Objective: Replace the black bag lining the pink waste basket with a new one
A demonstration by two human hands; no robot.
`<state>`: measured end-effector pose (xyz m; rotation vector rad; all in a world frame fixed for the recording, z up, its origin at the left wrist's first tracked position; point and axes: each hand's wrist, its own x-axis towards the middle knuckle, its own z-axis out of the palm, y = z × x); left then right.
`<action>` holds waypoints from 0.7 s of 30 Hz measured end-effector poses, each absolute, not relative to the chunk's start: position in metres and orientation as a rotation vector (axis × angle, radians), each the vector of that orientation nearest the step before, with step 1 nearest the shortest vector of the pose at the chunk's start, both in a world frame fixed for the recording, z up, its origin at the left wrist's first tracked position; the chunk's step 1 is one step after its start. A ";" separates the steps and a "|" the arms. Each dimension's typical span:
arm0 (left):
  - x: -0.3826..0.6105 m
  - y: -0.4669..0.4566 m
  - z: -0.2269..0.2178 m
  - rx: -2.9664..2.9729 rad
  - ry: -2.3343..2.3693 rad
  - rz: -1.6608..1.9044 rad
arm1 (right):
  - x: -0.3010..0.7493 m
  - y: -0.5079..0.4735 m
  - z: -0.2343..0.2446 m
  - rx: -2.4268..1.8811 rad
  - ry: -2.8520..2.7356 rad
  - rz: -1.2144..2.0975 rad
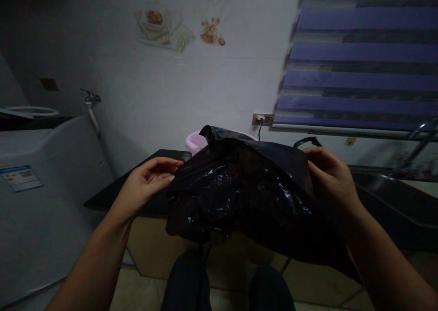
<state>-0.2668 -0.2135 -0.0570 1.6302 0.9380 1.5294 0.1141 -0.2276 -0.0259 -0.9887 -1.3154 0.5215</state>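
Note:
A black plastic bag (pixel 236 187), shiny and crumpled, stretches between my hands in front of the counter. My left hand (pixel 150 176) pinches its left edge between thumb and fingers. On the other side, my right hand (pixel 330 174) grips the bag's upper right edge, with some fingers hidden behind the plastic. A thin black loop of the bag stands up beside that hand. Behind the bag, a pink basin (pixel 195 142) shows only part of its rim; the rest is covered.
A dark countertop (pixel 137 174) runs along the tiled wall, with a metal sink (pixel 393 192) at the right. A white washing machine (pixel 51 192) stands at the left, near a wall tap (pixel 91 96). A plugged socket (pixel 262 119) sits beside the purple striped blind (pixel 359 55).

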 end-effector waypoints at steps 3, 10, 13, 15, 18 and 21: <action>-0.266 -0.211 -0.058 1.689 0.974 1.506 | 0.114 -0.228 -0.024 -0.985 -1.325 0.508; -0.267 -0.204 -0.064 1.725 1.057 1.562 | 0.121 -0.225 -0.027 -0.996 -1.405 0.448; -0.266 -0.205 -0.063 1.723 1.079 1.606 | 0.123 -0.224 -0.028 -0.979 -1.459 0.391; -0.265 -0.205 -0.062 1.706 1.070 1.633 | 0.123 -0.224 -0.028 -0.976 -1.476 0.380; -0.264 -0.206 -0.062 1.681 1.052 1.668 | 0.122 -0.226 -0.027 -0.984 -1.495 0.391; -0.263 -0.206 -0.062 1.674 1.056 1.665 | 0.123 -0.227 -0.027 -0.989 -1.506 0.388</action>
